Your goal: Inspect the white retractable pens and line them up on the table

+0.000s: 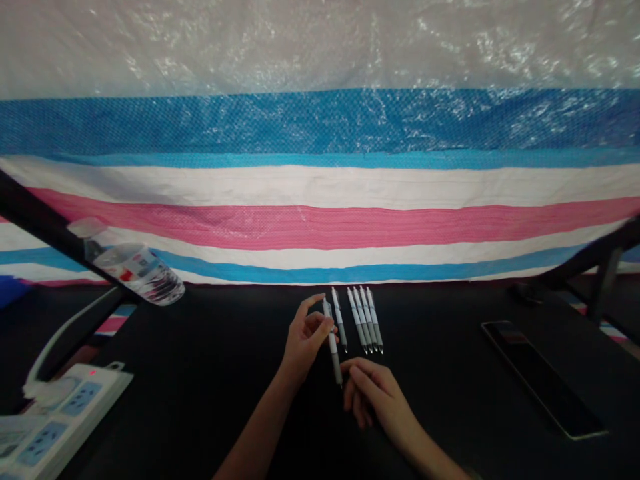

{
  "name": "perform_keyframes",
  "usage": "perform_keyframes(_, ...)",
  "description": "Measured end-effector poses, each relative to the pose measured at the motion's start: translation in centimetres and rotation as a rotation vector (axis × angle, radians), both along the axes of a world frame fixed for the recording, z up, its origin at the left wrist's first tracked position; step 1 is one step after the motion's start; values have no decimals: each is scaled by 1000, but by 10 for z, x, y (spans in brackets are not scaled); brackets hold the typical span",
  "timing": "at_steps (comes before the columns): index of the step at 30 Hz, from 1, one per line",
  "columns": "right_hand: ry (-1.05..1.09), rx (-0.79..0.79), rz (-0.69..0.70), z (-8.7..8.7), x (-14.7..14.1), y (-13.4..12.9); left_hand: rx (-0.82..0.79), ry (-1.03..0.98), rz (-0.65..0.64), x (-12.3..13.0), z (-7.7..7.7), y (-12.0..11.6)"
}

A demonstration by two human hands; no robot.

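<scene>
My left hand (306,339) holds a grey and white pen (333,340) between thumb and fingers, with its tip pointing down toward the black tabletop (210,373). My right hand (373,393) is curled just right of that pen's lower end, and its fingers hold nothing. I cannot tell whether they touch the pen. Several similar pens lie side by side just beyond my hands, the nearest a lone pen (339,319) and the others a tight group (365,320).
A white power strip (60,413) with a lit red lamp sits at the near left. A plastic water bottle (137,272) lies by a black bar at the far left. A black smartphone (543,380) lies on the right. A striped tarp (320,227) hangs behind the table.
</scene>
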State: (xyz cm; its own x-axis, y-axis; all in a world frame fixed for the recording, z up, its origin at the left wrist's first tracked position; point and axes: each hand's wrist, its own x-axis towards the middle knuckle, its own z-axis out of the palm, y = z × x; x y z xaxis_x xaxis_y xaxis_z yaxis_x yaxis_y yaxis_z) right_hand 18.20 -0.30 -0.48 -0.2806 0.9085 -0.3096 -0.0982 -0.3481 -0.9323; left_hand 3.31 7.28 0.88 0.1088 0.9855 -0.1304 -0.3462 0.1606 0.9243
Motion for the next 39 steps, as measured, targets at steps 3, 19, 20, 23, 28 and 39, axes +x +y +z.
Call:
perform_keyframes(3,-3,-10,-1,-1,0,0,15,14,-19,1,2,-1)
perform_keyframes(19,-56,-3,15,0,1,0,9,32,33,0,3,-2)
perform_keyframes(20,-59,-2,16,0,1,0,14,28,46,-1,3,-1)
perform_keyframes(23,-66,1,25,-1,1,0,27,33,51,-1,1,0)
perform_keyframes(28,-122,4,48,1,-1,-2,23,33,69,-2,-4,2)
perform_keyframes(39,-473,226,49,7,-3,-6,44,94,66,-4,-10,2)
